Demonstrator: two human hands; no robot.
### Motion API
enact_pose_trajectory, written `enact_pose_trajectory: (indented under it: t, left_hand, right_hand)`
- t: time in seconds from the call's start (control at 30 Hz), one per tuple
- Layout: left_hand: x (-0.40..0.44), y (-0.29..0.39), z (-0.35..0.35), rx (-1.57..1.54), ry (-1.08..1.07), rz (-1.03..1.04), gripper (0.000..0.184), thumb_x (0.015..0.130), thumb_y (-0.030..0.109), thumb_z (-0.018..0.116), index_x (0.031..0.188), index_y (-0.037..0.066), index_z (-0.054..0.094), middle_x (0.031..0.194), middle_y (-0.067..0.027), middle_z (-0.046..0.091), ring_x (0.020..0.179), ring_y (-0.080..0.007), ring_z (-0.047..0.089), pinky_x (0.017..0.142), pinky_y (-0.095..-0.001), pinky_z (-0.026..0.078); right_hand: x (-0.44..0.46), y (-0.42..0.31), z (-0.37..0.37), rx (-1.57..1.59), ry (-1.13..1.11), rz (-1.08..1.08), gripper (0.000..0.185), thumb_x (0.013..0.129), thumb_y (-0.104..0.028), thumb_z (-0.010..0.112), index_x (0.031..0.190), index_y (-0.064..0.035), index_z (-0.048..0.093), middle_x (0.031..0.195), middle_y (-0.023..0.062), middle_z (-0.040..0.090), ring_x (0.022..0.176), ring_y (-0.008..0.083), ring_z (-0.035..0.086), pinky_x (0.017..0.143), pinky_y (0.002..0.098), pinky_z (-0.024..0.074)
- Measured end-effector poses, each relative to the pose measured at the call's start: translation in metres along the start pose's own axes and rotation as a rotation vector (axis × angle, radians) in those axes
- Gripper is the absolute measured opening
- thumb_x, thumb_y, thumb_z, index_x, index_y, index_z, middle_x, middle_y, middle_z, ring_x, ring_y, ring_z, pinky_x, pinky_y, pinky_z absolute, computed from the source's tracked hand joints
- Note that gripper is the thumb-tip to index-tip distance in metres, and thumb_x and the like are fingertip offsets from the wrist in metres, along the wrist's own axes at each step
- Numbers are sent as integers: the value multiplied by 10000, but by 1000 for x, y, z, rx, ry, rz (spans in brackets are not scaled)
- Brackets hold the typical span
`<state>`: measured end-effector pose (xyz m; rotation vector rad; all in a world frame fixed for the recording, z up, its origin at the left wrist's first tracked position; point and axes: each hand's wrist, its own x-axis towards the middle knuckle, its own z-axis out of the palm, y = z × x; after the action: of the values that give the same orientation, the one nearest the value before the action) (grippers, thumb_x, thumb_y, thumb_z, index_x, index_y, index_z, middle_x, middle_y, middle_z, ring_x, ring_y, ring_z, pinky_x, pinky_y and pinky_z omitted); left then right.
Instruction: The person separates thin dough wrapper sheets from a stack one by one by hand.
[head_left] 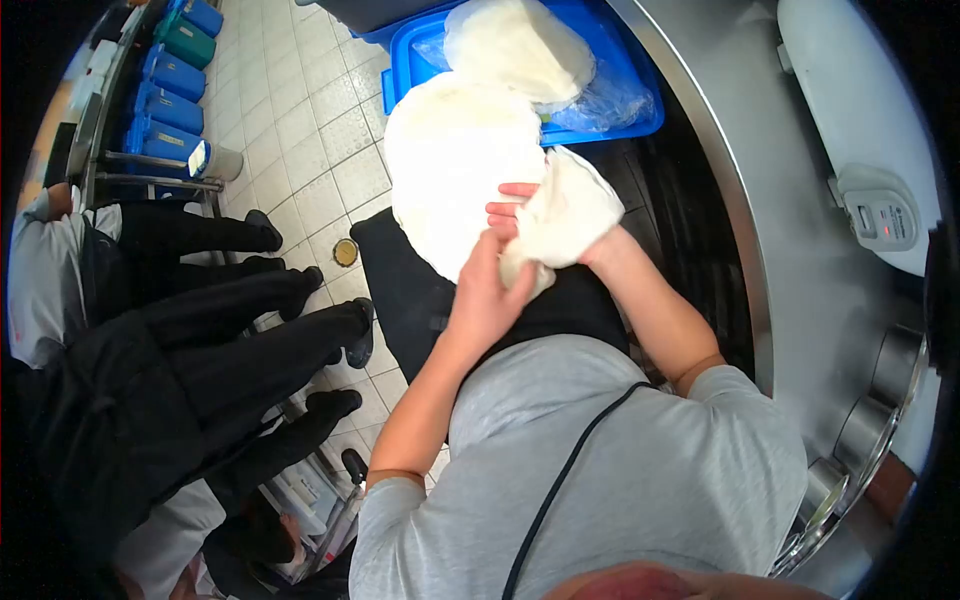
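A piece of soft, pale dough [570,205] is draped over my right hand [530,208], which supports it from below. That hand's fingertips stick out past the dough on the left. My left hand [492,285] is closed on the dough's lower edge, where a small flap hangs down; the fingertips are partly hidden. Under and beyond my hands lies a large, flat white round [450,150], too bright to make out its surface. Farther off, another pale round sheet [520,45] rests on clear plastic in a blue tray [640,120].
A steel counter [740,180] runs along my right, with a white device [880,215] and several metal pans [860,430]. On the left, people in black trousers [260,320] stand on the tiled floor [300,130]. Blue bins [165,110] line the far left.
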<state>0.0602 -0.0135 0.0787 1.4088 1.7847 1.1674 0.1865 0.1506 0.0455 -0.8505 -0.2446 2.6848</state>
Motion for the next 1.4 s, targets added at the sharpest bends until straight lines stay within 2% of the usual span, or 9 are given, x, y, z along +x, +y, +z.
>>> enact_pose_trajectory:
  t: [0.1, 0.3, 0.47, 0.7, 0.9, 1.23, 1.3, 1.37, 1.4]
  left_hand:
    - [3, -5, -12, -207, 79, -261, 218, 1125, 141, 672, 1267, -22, 641, 1044, -56, 739, 925, -86, 670, 809, -282, 555]
    - [1, -8, -23, 25, 239, -41, 146, 1088, 125, 717, 1135, -11, 693, 1081, -117, 719, 993, -195, 685, 882, -336, 545]
    - [1, -13, -20, 109, 225, 115, 138, 1050, 90, 756, 1104, -19, 690, 1153, -149, 706, 1074, -251, 687, 931, -373, 544]
    - [5, -28, -28, -800, 163, -676, 319, 1118, 314, 719, 1212, 30, 610, 1160, -71, 720, 1082, -161, 697, 1016, -362, 560]
    - [12, -13, -37, -966, 138, -563, 345, 1154, 233, 609, 1371, -29, 665, 1324, -123, 757, 1145, -182, 730, 1019, -396, 573]
    - [12, -26, -62, -972, 315, -396, 214, 1136, 220, 602, 1182, 48, 720, 1066, -17, 755, 884, -74, 677, 745, -267, 551]
    - [4, -21, -69, -1023, 269, -372, 211, 1131, 224, 603, 1173, 42, 701, 1091, -42, 752, 912, -100, 700, 770, -270, 562]
    - [1, 19, -75, -1375, 8, -135, 426, 1136, 180, 519, 1498, -42, 564, 1471, -175, 680, 1368, -297, 667, 1127, -489, 557]
    - [8, 47, -71, -1283, 222, -338, 226, 1134, 191, 560, 1257, 7, 607, 1203, -90, 685, 1063, -186, 632, 925, -373, 534]
  right_hand:
    - [4, -2, -4, 33, -73, -160, 892, 1134, -712, 403, 1537, 75, 519, 1416, 263, 666, 1296, 443, 673, 1165, 593, 506]
    - [-21, 2, 27, -290, -13, -14, 1089, 1028, -890, 435, 1576, 49, 501, 1325, 157, 693, 1110, 221, 659, 953, 383, 525]
    - [-13, 17, 21, -736, 2, -305, 200, 1106, -198, 748, 1211, -28, 730, 1143, -3, 743, 959, 60, 649, 886, 246, 519]
    - [-18, 10, 23, -753, -162, -429, 136, 1124, -188, 712, 1099, -56, 687, 1026, -30, 707, 973, 58, 650, 907, 256, 531]
    - [-26, 0, 31, -673, -288, -431, 100, 1097, -140, 737, 1087, -44, 711, 1026, -20, 731, 955, 57, 660, 883, 260, 549]
    - [-32, -40, 16, -709, -254, -512, 130, 1044, -89, 791, 1015, -45, 673, 1156, 97, 768, 1105, 144, 712, 951, 336, 600]
    - [-25, -57, 2, -245, -744, -355, 300, 1100, -335, 731, 1084, -38, 690, 1530, 258, 647, 1298, 316, 702, 1124, 455, 574]
    - [-28, -56, 2, 194, -780, -186, 471, 1121, -478, 657, 1248, -26, 683, 1585, 286, 593, 1345, 363, 673, 1188, 541, 538]
    - [-2, -55, -26, 189, -849, -95, 604, 1091, -526, 667, 1461, -51, 629, 1627, 240, 573, 1402, 344, 645, 1221, 539, 508]
